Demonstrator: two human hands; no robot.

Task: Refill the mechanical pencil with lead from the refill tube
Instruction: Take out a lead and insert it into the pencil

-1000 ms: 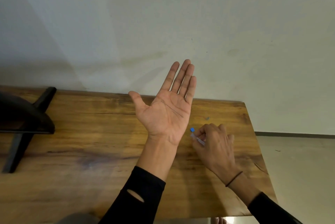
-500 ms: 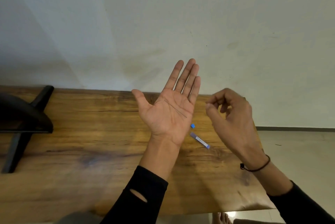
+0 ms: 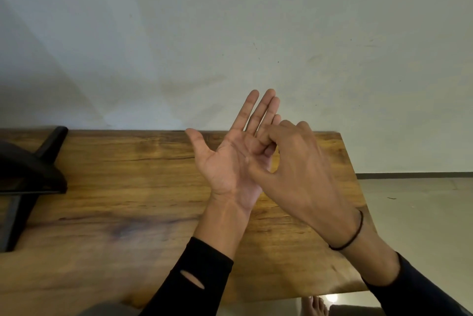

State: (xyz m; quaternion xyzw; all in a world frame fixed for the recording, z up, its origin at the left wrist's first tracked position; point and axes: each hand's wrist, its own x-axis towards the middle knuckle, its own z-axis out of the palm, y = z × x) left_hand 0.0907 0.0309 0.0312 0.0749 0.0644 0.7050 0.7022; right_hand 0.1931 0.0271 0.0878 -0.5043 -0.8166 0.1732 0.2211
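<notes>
My left hand (image 3: 225, 162) is held palm up above the wooden table (image 3: 128, 187), fingers straight and apart from the thumb. My right hand (image 3: 302, 177) reaches across it from the right. Its curled fingertips and thumb press onto the left palm near the base of the fingers. The thin lead that lay on the palm is covered by those fingers. I cannot tell whether the right fingers grip it. The refill tube and its blue cap are hidden behind my right hand. No mechanical pencil is in view.
A black stand-like object (image 3: 28, 169) sits on the table's left end. A plain wall runs along the table's far edge. The table's right edge drops to a pale floor (image 3: 422, 226). A bare foot (image 3: 314, 305) shows below the near edge.
My right hand set the refill tube on the table, rose, then moved left onto my left palm. It now covers the tube, the cap and the lead. The left hand stayed put.
</notes>
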